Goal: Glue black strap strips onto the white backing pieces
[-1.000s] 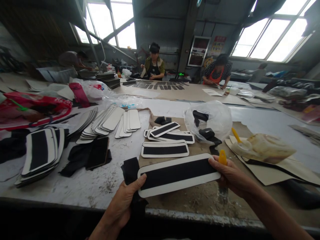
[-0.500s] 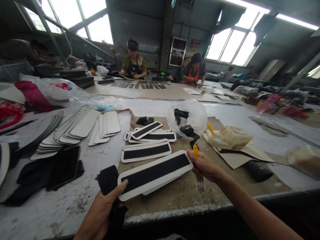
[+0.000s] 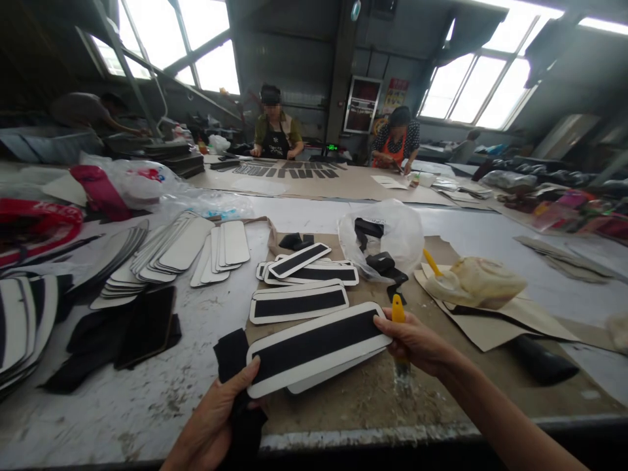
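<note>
Between my hands is a long white rounded panel (image 3: pixel 321 348) with a black strip along its middle, tilted up to the right. My left hand (image 3: pixel 213 412) pinches its lower left end, thumb on top; black fabric (image 3: pixel 231 353) shows beside and below that hand. My right hand (image 3: pixel 417 340) grips the upper right corner and also holds a yellow-handled brush (image 3: pixel 398 310), its bristles pointing down. Under the held panel lies another white panel (image 3: pixel 333 371). Just beyond it are similar strip-backed panels (image 3: pixel 300 303) and a small pile of them (image 3: pixel 324 271).
Stacks of plain white panels (image 3: pixel 184 245) and a dark phone (image 3: pixel 146 327) lie left. Behind the pile sits a plastic bag (image 3: pixel 407 229) with black strips. On the right are a glue-crusted container (image 3: pixel 483 281) with a yellow handle and cream sheets (image 3: pixel 532 314). Two people work across the table.
The view has turned slightly left, so everything appears farther right. Both hands keep the same hold on the panel, and the brush stays in my right hand.
</note>
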Demonstrator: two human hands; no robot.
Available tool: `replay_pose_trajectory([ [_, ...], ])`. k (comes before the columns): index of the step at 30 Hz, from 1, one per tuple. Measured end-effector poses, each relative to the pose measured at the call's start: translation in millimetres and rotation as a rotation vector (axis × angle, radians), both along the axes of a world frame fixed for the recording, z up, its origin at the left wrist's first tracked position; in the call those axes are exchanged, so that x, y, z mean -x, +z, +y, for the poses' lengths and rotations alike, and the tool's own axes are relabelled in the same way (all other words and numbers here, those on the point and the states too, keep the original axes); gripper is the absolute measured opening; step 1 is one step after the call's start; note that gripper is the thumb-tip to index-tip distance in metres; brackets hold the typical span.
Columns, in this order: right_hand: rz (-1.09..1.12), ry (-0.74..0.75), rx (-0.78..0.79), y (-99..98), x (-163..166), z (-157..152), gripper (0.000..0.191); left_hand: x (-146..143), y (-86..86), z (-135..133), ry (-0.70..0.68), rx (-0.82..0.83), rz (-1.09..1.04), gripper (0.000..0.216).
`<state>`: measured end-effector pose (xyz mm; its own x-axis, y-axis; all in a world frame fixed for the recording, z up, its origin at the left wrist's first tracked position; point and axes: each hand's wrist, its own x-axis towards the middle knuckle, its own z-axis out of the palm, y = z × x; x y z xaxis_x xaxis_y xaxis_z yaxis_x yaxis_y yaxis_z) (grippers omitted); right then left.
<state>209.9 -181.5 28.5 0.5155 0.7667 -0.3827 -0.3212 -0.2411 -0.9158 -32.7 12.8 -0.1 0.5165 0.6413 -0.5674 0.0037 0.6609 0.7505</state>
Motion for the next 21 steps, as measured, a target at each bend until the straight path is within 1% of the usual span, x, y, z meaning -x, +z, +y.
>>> replay_pose_trajectory([
  [4, -0.073, -0.031, 0.087, -5.7, -3, 7, 0.045, 4, 1.1, 3, -0.071, 0.024, -0.01, 0.035],
  [7, -0.077, -0.031, 0.117, -12.1, -7, 14, 0.046, 6, -0.9, 9, -0.079, 0.006, 0.015, 0.033],
  [9, -0.081, -0.01, 0.144, -15.0, -12, 23, 0.047, 2, -0.5, 19, -0.069, -0.035, 0.023, 0.03],
  [11, -0.132, 0.021, 0.173, -15.1, -21, 35, 0.047, -6, 3.3, 34, -0.085, -0.08, 0.044, 0.031],
  [13, -0.308, 0.067, 0.248, -12.5, -35, 49, 0.043, -16, 8.7, 53, -0.11, -0.145, 0.075, 0.035],
  [14, -0.422, 0.084, 0.299, -11.1, -44, 55, 0.041, -21, 10.5, 62, -0.099, -0.21, 0.097, 0.039],
  [15, -0.548, 0.09, 0.361, -10.0, -53, 59, 0.04, -24, 11.0, 70, -0.086, -0.24, 0.116, 0.044],
  [17, -0.718, 0.067, 0.435, -10.1, -71, 61, 0.039, -26, 6.8, 80, -0.033, -0.285, 0.15, 0.051],
  [19, -0.796, 0.033, 0.46, -14.0, -84, 53, 0.037, -21, -2.9, 75, -0.02, -0.298, 0.185, 0.054],
  [21, -0.846, 0.019, 0.492, -21.3, -90, 41, 0.034, -14, -14.0, 60, -0.071, -0.296, 0.225, 0.053],
])
